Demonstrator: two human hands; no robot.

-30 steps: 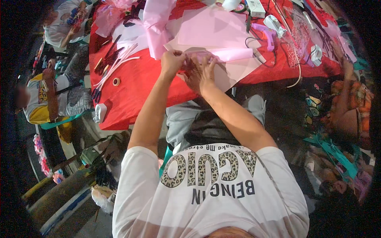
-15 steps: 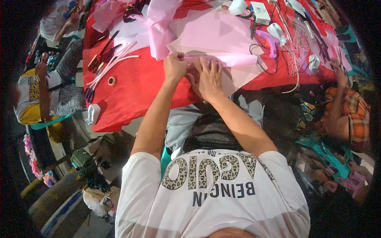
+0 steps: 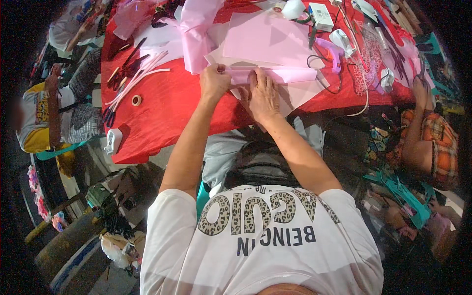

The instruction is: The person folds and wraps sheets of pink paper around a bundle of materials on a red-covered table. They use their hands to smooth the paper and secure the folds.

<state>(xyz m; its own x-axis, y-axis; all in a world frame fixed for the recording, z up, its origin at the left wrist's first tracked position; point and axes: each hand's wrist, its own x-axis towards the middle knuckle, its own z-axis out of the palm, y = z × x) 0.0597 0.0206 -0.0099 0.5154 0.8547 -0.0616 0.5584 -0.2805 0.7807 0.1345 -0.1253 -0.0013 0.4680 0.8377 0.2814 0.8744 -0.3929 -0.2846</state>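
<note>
Pink paper strip (image 3: 275, 75) on red counter (image 3: 167, 105), partly folded lengthwise. Left hand (image 3: 215, 82) grip pinches strip's left end; right hand (image 3: 263, 96) flat, pressing just beside. Right portion of strip judged uncreased.

Beyond the fingers, a table (image 3: 162, 113) under red cloth, brightly lit from above. Left of them, a teal chair (image 3: 59, 153) and dim, cluttered floor (image 3: 73, 255). Right, another teal chair (image 3: 408, 196) in shadow, more clutter below.
</note>
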